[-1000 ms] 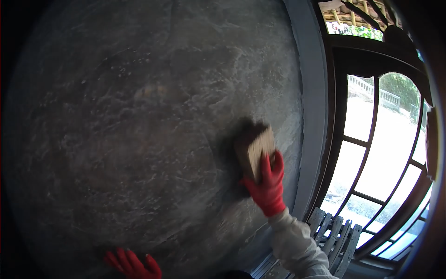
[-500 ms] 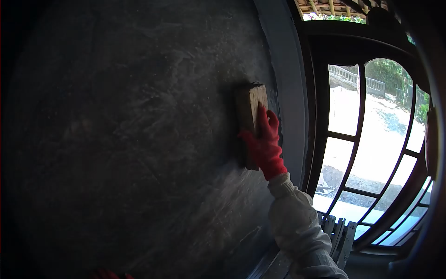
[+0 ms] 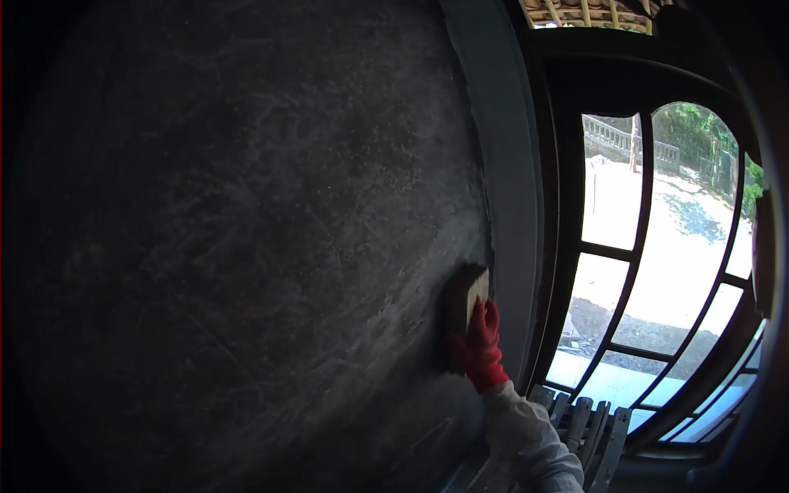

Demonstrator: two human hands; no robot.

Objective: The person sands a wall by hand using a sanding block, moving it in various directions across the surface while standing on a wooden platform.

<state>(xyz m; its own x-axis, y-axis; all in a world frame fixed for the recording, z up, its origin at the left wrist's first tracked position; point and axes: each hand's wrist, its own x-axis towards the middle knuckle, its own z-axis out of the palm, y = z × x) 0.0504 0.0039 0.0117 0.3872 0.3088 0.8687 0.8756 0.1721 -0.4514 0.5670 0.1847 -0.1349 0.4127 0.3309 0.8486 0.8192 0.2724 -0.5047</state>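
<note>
Since the block (image 3: 465, 302) lies against the wall (image 3: 246, 230), right of centre in the frame and beside the grey strip (image 3: 511, 205), the right hand (image 3: 482, 348) holds it, fingers gripping around its lower end, probably to keep it flat. The left hand is out of frame; I cannot tell its fingers.

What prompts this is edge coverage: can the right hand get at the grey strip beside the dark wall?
Probably yes: the gloved right hand, holding the block at the wall, is close beside the strip, and nothing visible blocks the way across.
</note>
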